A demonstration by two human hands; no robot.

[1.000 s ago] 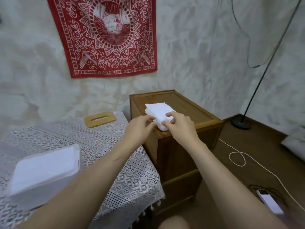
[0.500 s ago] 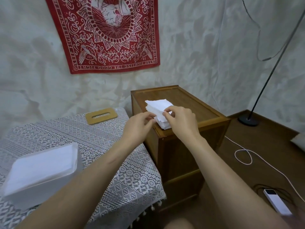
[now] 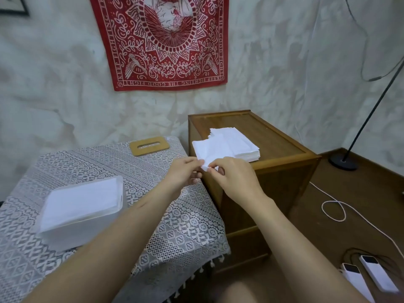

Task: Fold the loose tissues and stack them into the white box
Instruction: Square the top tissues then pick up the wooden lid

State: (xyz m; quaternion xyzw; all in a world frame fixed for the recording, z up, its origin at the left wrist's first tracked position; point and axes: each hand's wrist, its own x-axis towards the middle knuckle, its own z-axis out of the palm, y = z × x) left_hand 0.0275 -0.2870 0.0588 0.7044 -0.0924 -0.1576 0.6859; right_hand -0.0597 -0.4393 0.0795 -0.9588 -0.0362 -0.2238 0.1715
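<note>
A stack of loose white tissues (image 3: 239, 145) lies on the wooden cabinet (image 3: 282, 147). One tissue (image 3: 206, 150) is drawn off the stack toward me, off the cabinet's near-left corner. My left hand (image 3: 183, 172) and my right hand (image 3: 235, 179) both pinch its near edge, fingertips almost touching. The white box (image 3: 82, 212) sits open on the lace-covered table (image 3: 175, 215) to the left, with folded tissues inside it.
A wooden box lid with a slot (image 3: 149, 146) lies at the table's far edge. A lamp stand base (image 3: 343, 162) stands on the floor at right. A white cable (image 3: 334, 212) and two white power banks (image 3: 367, 278) lie on the floor.
Both hands have pulled back from the stack toward me, drawing one tissue off its top. The camera view has tilted down and shifted left.
</note>
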